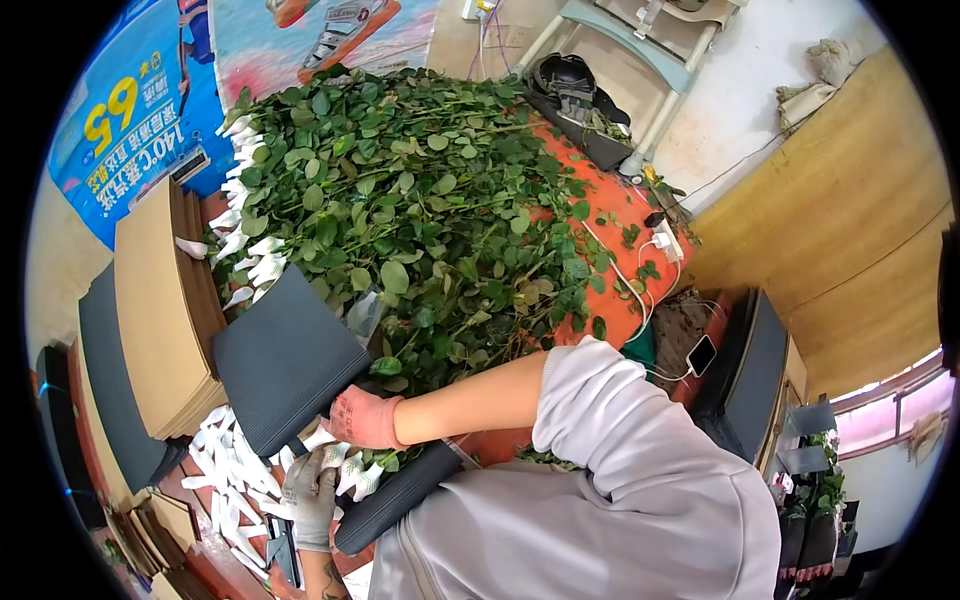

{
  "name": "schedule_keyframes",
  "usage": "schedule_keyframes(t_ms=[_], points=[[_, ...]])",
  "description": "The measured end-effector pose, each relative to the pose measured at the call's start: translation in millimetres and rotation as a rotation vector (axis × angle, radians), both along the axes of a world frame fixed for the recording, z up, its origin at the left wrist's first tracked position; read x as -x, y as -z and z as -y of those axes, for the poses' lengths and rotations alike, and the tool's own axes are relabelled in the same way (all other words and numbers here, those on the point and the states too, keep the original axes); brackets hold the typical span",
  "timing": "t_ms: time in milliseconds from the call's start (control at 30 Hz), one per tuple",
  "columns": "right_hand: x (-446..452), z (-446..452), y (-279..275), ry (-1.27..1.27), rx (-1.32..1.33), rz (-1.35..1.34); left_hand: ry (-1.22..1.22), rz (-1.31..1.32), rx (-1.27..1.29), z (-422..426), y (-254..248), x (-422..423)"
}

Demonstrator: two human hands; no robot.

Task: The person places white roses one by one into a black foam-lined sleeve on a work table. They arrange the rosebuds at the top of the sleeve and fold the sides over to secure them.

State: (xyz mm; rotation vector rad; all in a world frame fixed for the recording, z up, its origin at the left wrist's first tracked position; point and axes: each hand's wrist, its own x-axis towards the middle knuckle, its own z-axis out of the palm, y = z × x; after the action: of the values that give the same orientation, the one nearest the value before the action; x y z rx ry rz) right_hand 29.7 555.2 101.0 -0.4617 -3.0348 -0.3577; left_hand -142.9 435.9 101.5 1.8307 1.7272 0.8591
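My right hand (pixel 365 418), in a pinkish-red work glove, reaches across from the right with its fingers closed. A rose head in a white net sleeve (pixel 319 437) shows at its fingertips. Just below, my left hand (pixel 310 497), in a greyish glove, has its fingers bent beside the row of netted rose heads (pixel 360 474); what it holds is hidden. Those roses lie along a black corrugated sheet (pixel 400 495) close to my body. Another black panel (pixel 290 360) stands tilted above my right hand. White net sleeves (pixel 230 470) lie scattered left of my left hand.
A big heap of leafy rose stems (pixel 400 210) covers the red table (pixel 620 240), white-netted heads along its left edge. Brown cardboard sheets (pixel 160 310) stand at left. A black stapler-like tool (pixel 283 550) lies below. Right are a power strip (pixel 667 240) and phone (pixel 701 355).
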Motion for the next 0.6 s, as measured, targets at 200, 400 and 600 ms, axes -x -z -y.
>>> schedule_keyframes(t_ms=[200, 400, 600], points=[[-14, -7, -27, -0.084, -0.013, -0.021, 0.054, -0.09, -0.112, -5, 1, -2], [-60, -14, -146, 0.066, -0.241, -0.298, -0.111, -0.183, -0.07, -8, 0, -3], [-39, 5, -118, -0.113, 0.112, 0.077, -0.059, -0.144, -0.287, -9, 13, 2]])
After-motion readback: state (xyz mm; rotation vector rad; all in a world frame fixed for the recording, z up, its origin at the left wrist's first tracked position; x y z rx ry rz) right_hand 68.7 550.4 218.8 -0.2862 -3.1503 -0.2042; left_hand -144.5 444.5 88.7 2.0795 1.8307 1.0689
